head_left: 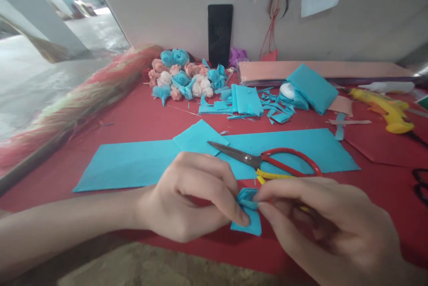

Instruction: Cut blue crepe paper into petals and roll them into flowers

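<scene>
A small folded piece of blue crepe paper (251, 222) is held between both hands near the table's front edge. My left hand (197, 194) is closed, pinching its left side, with the index finger lying across it. The thumb and index finger of my right hand (329, 219) pinch its upper right edge. Just beyond the hands, scissors with red handles (247, 157) lie partly opened on a long blue paper strip (133, 163). A yellow measuring tape (272, 175) shows beside the scissors, partly hidden by my right hand. A blue paper square (200, 136) overlaps the strip.
Behind lie a heap of paper roses (182, 76), blue scraps (247, 98) and a folded blue stack (312, 89). A dark phone (220, 34) leans on the wall. A yellow glue gun (384, 107) rests at right; a red-and-straw bundle (76, 98) runs along the left edge.
</scene>
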A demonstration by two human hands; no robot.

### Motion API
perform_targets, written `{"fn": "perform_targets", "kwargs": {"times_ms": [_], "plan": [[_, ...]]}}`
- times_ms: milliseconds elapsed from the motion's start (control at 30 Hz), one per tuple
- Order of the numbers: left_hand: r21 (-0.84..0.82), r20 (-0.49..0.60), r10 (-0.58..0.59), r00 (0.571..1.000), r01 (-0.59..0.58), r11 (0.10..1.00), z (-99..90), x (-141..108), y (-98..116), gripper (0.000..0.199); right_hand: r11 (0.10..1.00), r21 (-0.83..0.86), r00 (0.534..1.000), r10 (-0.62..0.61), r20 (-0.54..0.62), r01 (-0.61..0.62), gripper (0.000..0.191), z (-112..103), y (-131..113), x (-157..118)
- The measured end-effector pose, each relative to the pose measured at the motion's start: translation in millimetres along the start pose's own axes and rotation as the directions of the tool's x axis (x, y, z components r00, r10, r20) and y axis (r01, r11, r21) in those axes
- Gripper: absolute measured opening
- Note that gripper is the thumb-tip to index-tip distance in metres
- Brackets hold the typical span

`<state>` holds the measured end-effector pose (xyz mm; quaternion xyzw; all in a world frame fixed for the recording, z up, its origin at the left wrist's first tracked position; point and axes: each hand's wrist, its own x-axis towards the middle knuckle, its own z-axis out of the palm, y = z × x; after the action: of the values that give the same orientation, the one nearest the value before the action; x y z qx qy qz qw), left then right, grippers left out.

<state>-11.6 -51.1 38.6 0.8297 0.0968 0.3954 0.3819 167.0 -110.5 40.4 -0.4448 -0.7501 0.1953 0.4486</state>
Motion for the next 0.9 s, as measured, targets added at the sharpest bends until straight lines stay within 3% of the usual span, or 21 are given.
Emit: {"fn": "perform_targets", "kwargs": {"times_ms": [100, 333, 467, 600, 733, 900], "plan": [[-0.003, -0.005, -0.007, 1.000, 0.007, 1.000, 0.4, 0, -1, 0.018, 0.998, -0.016, 0.996, 0.055, 0.066, -0.054, 0.009, -1, 0, 1], [-0.010, -0.067, -0.041, 0.997, 0.040, 0.999, 4.7, 0, -1, 0.023, 0.992, -0.044, 0.987, 0.120, 0.103, -0.116, 0.009, -1, 4, 2], [-0.122, -0.068, -0.177, 0.982, 0.168, 0.978, 3.3, -1, -1, 0.025, 0.981, 0.042, 0.971, 0.183, 0.155, -0.192, 0.015, -1, 4, 4], [-0.438, 0.048, -0.403, 0.914, 0.382, 0.814, 1.5, -6, -8, 0.021, 0.953, 0.155, 0.954, 0.231, 0.190, -0.261, 0.013, -2, 6, 5], [-0.692, 0.155, -0.498, 0.853, 0.453, 0.562, 4.3, -10, -19, 0.009, 0.891, 0.238, 0.912, 0.334, 0.236, -0.388, 0.007, 0, 8, 4], [-0.753, 0.187, -0.509, 0.840, 0.455, 0.475, 8.7, -11, -21, 0.005, 0.645, 0.477, 0.801, 0.518, 0.301, -0.597, 0.003, 7, 6, 5]]}}
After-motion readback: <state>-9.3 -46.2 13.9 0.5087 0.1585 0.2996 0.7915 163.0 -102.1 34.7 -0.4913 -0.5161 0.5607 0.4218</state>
